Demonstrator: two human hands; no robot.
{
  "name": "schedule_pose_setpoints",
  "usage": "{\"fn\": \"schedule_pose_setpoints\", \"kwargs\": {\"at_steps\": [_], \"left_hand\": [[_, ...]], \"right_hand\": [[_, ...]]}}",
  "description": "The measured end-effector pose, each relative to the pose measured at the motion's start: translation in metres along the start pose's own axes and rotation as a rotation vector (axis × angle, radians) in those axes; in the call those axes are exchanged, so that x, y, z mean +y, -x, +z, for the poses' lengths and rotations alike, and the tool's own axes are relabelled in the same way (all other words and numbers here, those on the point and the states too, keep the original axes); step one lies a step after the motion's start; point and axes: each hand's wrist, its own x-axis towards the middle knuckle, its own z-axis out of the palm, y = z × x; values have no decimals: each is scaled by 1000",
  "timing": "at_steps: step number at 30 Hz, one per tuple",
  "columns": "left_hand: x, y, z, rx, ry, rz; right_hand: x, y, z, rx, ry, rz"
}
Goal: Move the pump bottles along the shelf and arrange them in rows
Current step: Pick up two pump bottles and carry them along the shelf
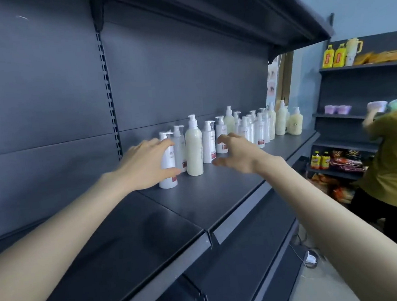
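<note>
Both hands reaching into the near end of the pump-bottle cluster; looks like start of a grab/shift step.

L hand (pixel 145 166) cupped round the nearest white bottle (pixel 167 163), fingers at its top, thumb low on its front, full clamp can't tell. R hand (pixel 235 153) spread wide, pinching nothing, just in front of the white bottles (pixel 212 141). Tall cream bottle (pixel 194 148) stands between the two hands. Rest of the bottles (pixel 260 126) run beyond R hand, bunched, upright, on the dark shelf (pixel 197 199). Next, prob: close R hand on a bottle, slide along, keep upright. White/cream bodies, pump tops, red label patches.
</note>
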Motion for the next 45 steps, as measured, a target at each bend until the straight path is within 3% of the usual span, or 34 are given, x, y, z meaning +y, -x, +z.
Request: {"fn": "schedule_pose_setpoints", "kwargs": {"at_steps": [10, 20, 25, 33, 45], "left_hand": [[2, -75, 82, 102, 173, -466], [-25, -112, 134, 248, 625, -757], [-34, -122, 146, 307, 772, -788], [-31, -130, 159, 359, 783, -757], [21, -73, 111, 604, 777, -833]], "right_hand": [[82, -123, 34, -158, -138, -197], [106, -195, 87, -169, -590, -233], [109, -222, 111, -147, -749, -198], [106, -236, 130, -167, -855, -209], [70, -200, 111, -192, -973, -413]]}}
